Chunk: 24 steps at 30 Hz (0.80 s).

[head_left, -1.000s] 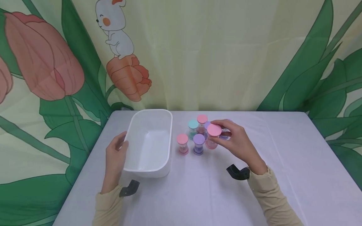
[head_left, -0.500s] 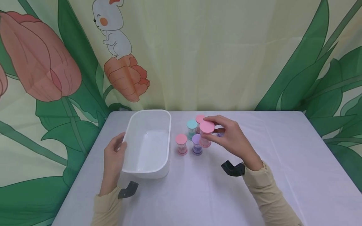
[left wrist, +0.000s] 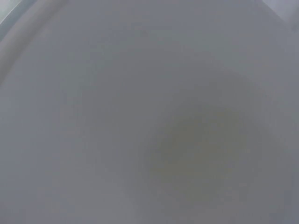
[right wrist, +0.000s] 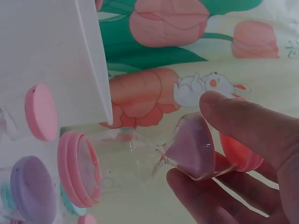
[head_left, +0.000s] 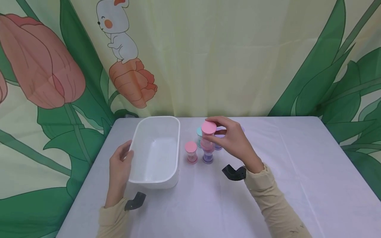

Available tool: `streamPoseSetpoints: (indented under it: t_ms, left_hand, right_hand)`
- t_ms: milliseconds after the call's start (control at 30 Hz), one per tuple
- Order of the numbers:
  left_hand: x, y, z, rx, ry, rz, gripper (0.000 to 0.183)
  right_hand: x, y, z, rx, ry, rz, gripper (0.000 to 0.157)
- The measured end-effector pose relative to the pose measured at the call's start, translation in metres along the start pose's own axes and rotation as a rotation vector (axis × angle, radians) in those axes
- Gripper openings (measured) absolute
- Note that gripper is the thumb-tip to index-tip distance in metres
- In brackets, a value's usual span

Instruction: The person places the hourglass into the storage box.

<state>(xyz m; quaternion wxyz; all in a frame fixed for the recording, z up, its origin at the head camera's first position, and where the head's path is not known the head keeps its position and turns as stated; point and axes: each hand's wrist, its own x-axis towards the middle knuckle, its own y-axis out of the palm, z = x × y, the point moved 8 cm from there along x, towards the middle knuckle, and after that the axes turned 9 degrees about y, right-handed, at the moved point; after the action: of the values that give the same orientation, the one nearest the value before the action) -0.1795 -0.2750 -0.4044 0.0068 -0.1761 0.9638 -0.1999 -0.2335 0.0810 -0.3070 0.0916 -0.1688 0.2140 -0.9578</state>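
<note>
My right hand point(head_left: 227, 135) pinches a pink-capped sand timer point(head_left: 208, 142) between thumb and fingers, upright over the group of timers. In the right wrist view its clear glass bulbs, with pinkish sand in the one near the fingers, and its pink end cap point(right wrist: 77, 169) show up close. Against the left side of the white plastic bin point(head_left: 171, 180) rests my left hand point(head_left: 120, 167), thumb and fingers at the outer wall near the rim. The left wrist view is filled by a blurred white surface.
Beside the bin stand a pink sand timer point(head_left: 191, 152), a purple timer point(head_left: 208, 158) and a teal one point(head_left: 199, 131). More purple timers stand partly hidden behind the right hand. A white cloth covers the table point(head_left: 190, 211); a printed curtain point(head_left: 226, 66) hangs behind.
My right hand has moved left and a little up with the pink sand timer, which now overlaps the purple and teal ones. The left hand stays at the bin.
</note>
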Motion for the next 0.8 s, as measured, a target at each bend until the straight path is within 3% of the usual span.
streamPoseSetpoints:
  t_ms: [800]
  left_hand:
    - [-0.002,0.001,-0.001,-0.017,0.002,0.005,0.045]
  right_hand:
    - [0.037,0.038,0.033,0.073,-0.079,0.078,0.040]
